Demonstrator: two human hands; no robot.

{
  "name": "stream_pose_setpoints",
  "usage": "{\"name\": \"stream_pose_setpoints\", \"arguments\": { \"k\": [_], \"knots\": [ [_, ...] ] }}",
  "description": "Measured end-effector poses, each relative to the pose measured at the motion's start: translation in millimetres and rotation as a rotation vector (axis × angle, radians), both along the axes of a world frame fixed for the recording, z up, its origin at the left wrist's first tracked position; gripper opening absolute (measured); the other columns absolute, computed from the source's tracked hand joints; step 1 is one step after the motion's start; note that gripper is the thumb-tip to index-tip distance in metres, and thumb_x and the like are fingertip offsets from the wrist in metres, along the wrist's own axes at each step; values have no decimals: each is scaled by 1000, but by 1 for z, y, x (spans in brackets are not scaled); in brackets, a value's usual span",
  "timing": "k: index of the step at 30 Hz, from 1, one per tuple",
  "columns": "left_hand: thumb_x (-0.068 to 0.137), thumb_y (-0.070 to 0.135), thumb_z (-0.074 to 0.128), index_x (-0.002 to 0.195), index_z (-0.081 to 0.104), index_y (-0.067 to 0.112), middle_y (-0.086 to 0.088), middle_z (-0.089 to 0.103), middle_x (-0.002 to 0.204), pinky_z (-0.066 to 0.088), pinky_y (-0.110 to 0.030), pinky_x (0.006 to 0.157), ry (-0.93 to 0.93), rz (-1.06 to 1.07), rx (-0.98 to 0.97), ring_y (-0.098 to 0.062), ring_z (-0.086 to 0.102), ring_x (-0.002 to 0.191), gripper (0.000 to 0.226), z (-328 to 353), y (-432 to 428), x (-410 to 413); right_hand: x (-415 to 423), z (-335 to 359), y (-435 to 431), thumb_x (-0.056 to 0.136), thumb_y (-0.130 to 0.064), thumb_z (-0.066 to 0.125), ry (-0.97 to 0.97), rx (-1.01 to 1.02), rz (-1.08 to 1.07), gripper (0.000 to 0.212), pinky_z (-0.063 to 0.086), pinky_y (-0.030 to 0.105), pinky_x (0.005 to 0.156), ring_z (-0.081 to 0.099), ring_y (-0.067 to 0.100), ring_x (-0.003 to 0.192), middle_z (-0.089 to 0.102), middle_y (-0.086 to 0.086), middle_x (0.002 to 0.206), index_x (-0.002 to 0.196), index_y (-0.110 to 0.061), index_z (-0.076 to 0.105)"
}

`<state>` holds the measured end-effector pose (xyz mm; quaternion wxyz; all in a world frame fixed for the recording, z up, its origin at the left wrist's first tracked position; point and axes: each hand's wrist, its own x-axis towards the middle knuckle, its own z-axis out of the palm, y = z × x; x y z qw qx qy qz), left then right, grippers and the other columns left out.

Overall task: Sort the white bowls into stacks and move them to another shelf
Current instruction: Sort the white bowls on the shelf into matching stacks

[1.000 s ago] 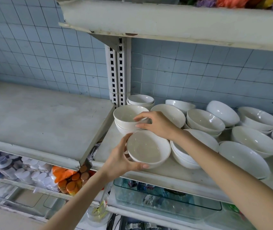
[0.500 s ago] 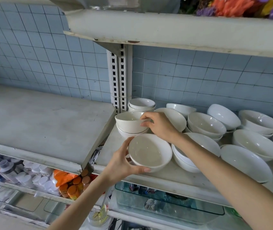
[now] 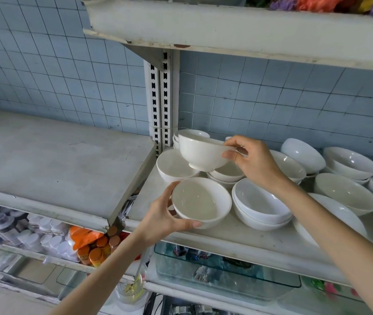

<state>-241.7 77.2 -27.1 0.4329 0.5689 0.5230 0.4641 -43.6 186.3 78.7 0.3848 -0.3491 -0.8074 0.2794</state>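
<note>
White bowls in both hands, over the R shelf (image 3: 237, 238).
R hand (image 3: 257, 163) pinched the rim of a footed bowl (image 3: 200, 153), fingers (image 3: 228, 154) curled, holding it in the air above another bowl (image 3: 173, 167) near the slotted upright (image 3: 161, 98). L hand (image 3: 160, 217) cupped a second bowl (image 3: 200, 202) from its left side, thumb along the near wall, at the shelf's front edge; whether it touched the shelf, can't tell. Just beside it sat a stack of two (image 3: 261, 209); more bowls (image 3: 349, 194) lay tilted twd the back & right.
</note>
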Motion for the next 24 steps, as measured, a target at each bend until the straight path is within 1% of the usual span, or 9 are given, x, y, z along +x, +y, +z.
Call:
{"name": "stream_pose_setpoints", "arguments": {
  "k": [3, 6, 8, 9, 12, 15, 19, 21, 24],
  "knots": [
    [55, 16, 90, 135, 41, 29, 7, 58, 123, 49, -12, 80, 1, 0, -6, -1, 56, 113, 94, 0, -1, 0, 13, -4, -17, 82, -6, 68, -1, -10, 16, 23, 44, 20, 80, 56, 9, 79, 63, -12, 80, 79, -28, 60],
    [55, 15, 88, 131, 40, 33, 8, 59, 121, 49, -11, 80, -3, 7, -13, 2, 57, 110, 92, 1, 0, 2, 19, -10, -33, 80, -4, 69, 14, -28, 39, 27, 43, 11, 74, 56, -5, 72, 64, -19, 73, 78, -30, 60],
    [54, 16, 88, 129, 38, 36, 9, 59, 120, 48, -10, 79, 0, 11, -16, 3, 57, 109, 92, 2, -1, 2, 21, -16, -42, 80, 1, 68, 5, -28, 72, 26, 43, 7, 74, 59, -9, 72, 65, -23, 75, 79, -24, 61],
    [54, 16, 88, 129, 37, 35, 10, 60, 119, 48, -9, 79, 5, 12, -17, 4, 57, 109, 93, 3, -1, 2, 21, -19, -47, 79, 5, 67, -3, -22, 94, 24, 44, 7, 74, 60, -9, 73, 65, -19, 76, 80, -18, 63],
    [54, 15, 88, 132, 38, 26, 10, 60, 117, 47, -7, 77, 17, 15, -16, 6, 58, 106, 93, 2, -1, 3, 21, -32, -56, 77, 9, 67, -51, 60, 120, 20, 51, 16, 74, 62, -5, 74, 62, -11, 81, 85, -10, 67],
    [52, 20, 88, 131, 40, 23, 10, 60, 117, 46, -6, 77, 21, 18, -19, 5, 58, 106, 93, 3, -2, 2, 21, -43, -58, 76, 2, 69, -103, 150, 97, 22, 53, 24, 72, 61, -3, 76, 62, -13, 82, 82, -19, 66],
    [53, 20, 89, 136, 40, 20, 6, 60, 122, 46, -7, 79, 23, 9, -14, 4, 57, 109, 96, 2, -1, 1, 21, -53, -59, 77, -7, 63, -93, 160, 78, 20, 55, 42, 66, 62, 5, 77, 60, -18, 80, 83, -26, 60],
    [53, 21, 89, 136, 39, 20, 6, 60, 123, 46, -8, 80, 22, 8, -7, 3, 56, 111, 97, 1, 0, 1, 22, -56, -60, 76, -10, 65, -136, 231, 58, 19, 53, 43, 64, 57, 2, 77, 57, -19, 76, 83, -27, 58],
    [49, 27, 93, 135, 40, 24, 10, 59, 123, 46, -8, 79, 23, 5, 3, 5, 55, 112, 101, 1, 0, 1, 21, -60, -61, 77, -13, 65, -180, 274, 56, 18, 50, 38, 61, 53, 0, 76, 58, -14, 85, 83, -28, 56]
  ]
}}
